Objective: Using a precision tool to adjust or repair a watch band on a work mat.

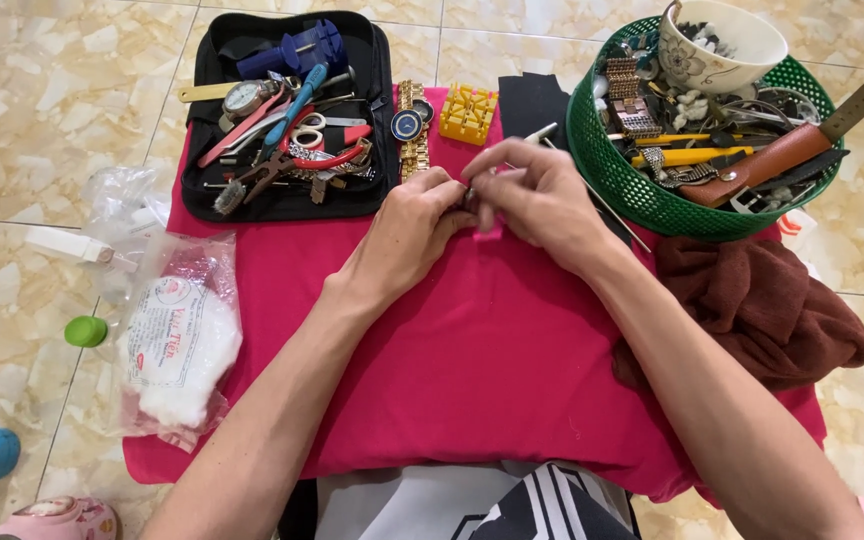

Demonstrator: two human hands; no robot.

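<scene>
Green basket (642,195): plastic mesh, stood at the cloth's far right; held a white floral bowl (720,45), metal watch bands, yellow-handled tools and a brown-handled knife (787,155) lying across its rim.
Black case (287,195): lay open at the far left of the cloth; held pliers, red- and blue-handled tools and a watch face.
Plastic bag (180,340): clear, held white cotton; lay at the cloth's left edge.
Left hand (407,235): fingers closed, pinching a small metal part (470,195), too small to identify.
Right hand (542,200): fingertips closed on the same part, at mid-cloth just in front of the gold watch (412,130).
Nearby: yellow block (468,113), black pad (532,105), thin metal rod (612,210) running under the right hand, brown cloth (762,310) at right.
Surface: red cloth (482,370) spread over a beige marble-tile floor (32,90).
Floor items: green cap (85,331), white tube (67,245).
</scene>
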